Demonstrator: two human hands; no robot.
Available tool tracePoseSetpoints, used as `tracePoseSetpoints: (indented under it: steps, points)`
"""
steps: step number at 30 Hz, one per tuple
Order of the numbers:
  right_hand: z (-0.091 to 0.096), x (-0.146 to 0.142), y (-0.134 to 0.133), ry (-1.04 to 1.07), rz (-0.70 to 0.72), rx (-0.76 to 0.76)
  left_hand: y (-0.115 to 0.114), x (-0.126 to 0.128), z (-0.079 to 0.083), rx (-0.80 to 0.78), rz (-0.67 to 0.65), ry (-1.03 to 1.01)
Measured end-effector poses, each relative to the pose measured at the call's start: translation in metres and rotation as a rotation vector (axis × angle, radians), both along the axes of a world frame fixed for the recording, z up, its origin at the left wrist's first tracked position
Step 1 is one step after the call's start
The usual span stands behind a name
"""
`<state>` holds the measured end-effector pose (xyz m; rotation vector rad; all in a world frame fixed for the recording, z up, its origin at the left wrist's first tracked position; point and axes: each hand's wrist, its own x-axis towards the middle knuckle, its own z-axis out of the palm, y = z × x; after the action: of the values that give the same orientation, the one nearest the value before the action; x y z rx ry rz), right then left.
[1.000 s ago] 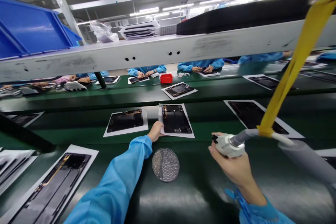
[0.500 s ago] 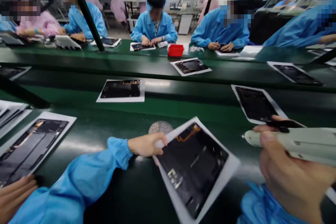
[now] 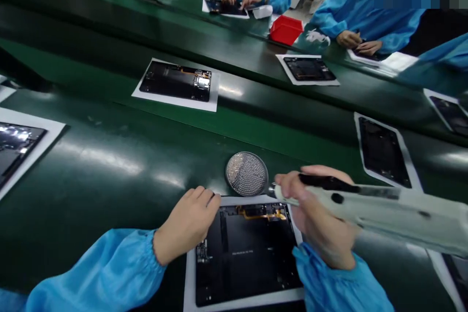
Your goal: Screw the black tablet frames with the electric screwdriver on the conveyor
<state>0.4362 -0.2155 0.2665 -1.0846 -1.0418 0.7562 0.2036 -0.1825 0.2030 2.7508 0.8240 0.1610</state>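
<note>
An opened black tablet [image 3: 248,248] on a white sheet lies on the green bench right in front of me. My left hand [image 3: 188,222] rests on the tablet's upper left corner with fingers curled against its edge. My right hand [image 3: 316,217] is wrapped around a pale electric screwdriver [image 3: 369,212], whose tip points left beside a round metal screw dish [image 3: 246,173] just beyond the tablet's far edge.
More opened tablets on white sheets lie on the green belt [image 3: 109,122]: one ahead left [image 3: 177,81], one at the right [image 3: 382,151], one at the far left [image 3: 18,144]. Across the line, people in blue coats work beside a red bin [image 3: 285,29].
My left hand drew the tablet from the belt to the spot in front of me and laid it flat. My right hand brought the screwdriver in over its top edge. My view tilted down.
</note>
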Motion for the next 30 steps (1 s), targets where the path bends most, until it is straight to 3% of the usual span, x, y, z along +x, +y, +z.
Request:
tracePoseSetpoints:
  steps: [3,7,15,30]
  points:
    - [-0.016,-0.023,0.011,-0.003,0.078,-0.04,-0.002,0.002,-0.004,0.047,-0.02,-0.077]
    - [-0.03,-0.033,0.017,0.065,0.079,-0.158,-0.002,0.001,-0.005,0.107,-0.031,-0.164]
    - [-0.027,-0.033,0.021,0.135,0.119,-0.118,-0.009,0.007,-0.005,0.204,0.075,-0.308]
    - [-0.033,-0.034,0.021,0.137,0.081,-0.135,-0.011,0.008,-0.006,0.167,0.012,-0.234]
